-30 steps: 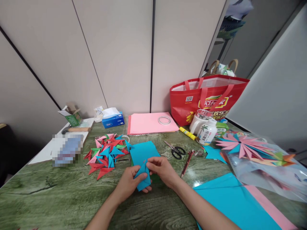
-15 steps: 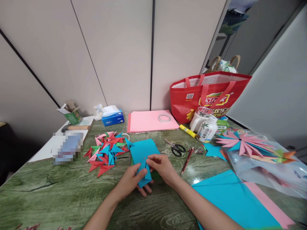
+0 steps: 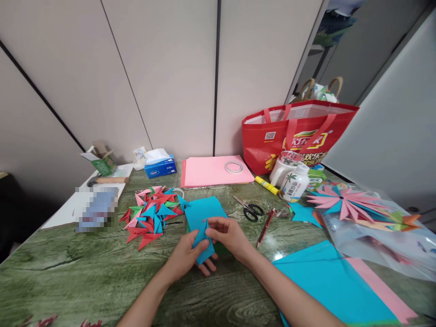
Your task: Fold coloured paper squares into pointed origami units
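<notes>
A folded piece of blue paper [image 3: 205, 255] is held between both hands above the table. My left hand [image 3: 189, 250] grips it from the left, thumb on top and fingers showing beneath. At its upper right edge, my right hand [image 3: 223, 234] pinches the paper between thumb and fingers. Just behind the hands lies a stack of blue paper sheets [image 3: 204, 208], with a bit of green under it. To the left is a pile of folded paper pieces [image 3: 153, 213] in red, pink, blue and green.
Black-handled scissors [image 3: 251, 210], a pencil [image 3: 265, 228] and a yellow glue stick [image 3: 266, 185] lie to the right. Farther back are pink paper [image 3: 207, 171], a tissue box [image 3: 160, 167] and a red bag [image 3: 259, 147]. Large blue sheets [image 3: 327, 281] lie front right.
My right fingers have shifted slightly up and left along the paper's upper edge, and the flap there now lies flatter. My left hand keeps its hold.
</notes>
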The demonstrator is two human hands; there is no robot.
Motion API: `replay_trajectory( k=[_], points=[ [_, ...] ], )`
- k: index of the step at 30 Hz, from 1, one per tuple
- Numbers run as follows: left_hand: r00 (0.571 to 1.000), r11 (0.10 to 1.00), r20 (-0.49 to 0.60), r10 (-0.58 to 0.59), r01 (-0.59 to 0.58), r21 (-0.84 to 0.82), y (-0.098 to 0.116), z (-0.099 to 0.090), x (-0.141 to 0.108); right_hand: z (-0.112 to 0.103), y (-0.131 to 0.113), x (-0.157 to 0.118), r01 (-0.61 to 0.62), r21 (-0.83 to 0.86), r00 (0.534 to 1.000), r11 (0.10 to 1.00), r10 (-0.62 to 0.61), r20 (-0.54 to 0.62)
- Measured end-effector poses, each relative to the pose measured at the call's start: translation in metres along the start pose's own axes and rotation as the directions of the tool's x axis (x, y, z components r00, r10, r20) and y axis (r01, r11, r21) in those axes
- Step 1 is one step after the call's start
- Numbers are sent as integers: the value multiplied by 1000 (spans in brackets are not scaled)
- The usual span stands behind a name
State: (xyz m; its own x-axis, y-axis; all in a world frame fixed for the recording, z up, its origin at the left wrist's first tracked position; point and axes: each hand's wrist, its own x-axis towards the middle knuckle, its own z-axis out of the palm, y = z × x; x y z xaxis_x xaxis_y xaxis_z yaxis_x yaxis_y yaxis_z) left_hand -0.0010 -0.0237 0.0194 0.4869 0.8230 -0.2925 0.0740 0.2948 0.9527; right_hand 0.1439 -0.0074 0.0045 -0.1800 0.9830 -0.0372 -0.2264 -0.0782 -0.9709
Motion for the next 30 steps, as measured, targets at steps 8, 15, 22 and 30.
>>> replay_trajectory(
  k=[8, 15, 22, 30],
  points=[
    [999, 999, -32, -21, 20, -37, 3, -4, 0, -8, 0, 3, -76, 75, 997, 994, 78, -16],
    [999, 998, 40, 8, -6, -60, 3, -5, -2, -5, -1, 1, -100, 22, 994, 995, 99, 51],
    [998, 996, -45, -46, 42, -79, 3, -2, 0, 1, 1, 1, -52, -24, 999, 998, 51, -13],
    [988, 997, -147, -53, 44, -61, 4, 2, 1, 7, 3, -2, 36, -51, 999, 998, -37, -20]
  ],
)
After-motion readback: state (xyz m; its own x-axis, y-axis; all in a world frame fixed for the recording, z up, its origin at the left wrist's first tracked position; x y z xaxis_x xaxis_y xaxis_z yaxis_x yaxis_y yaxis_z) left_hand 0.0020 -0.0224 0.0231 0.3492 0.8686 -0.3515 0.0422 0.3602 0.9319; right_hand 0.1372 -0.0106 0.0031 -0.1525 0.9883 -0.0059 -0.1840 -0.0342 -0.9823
